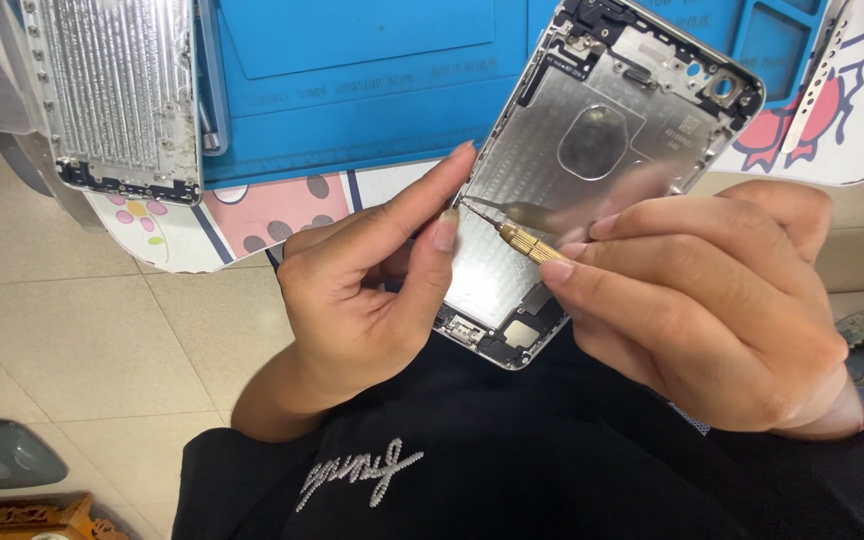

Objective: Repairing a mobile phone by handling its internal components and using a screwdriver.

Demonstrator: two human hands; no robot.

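A silver phone back housing with its inside facing up leans over my lap, its lower end between my hands. My left hand grips its left edge, index finger and thumb pinching the rim. My right hand holds a small brass-handled screwdriver, whose thin tip points left and touches the housing's left inner edge beside my left thumb.
A blue repair mat lies on a low white table with cartoon prints. A second silver housing rests at the upper left. Beige floor tiles lie below. My black clothing fills the bottom.
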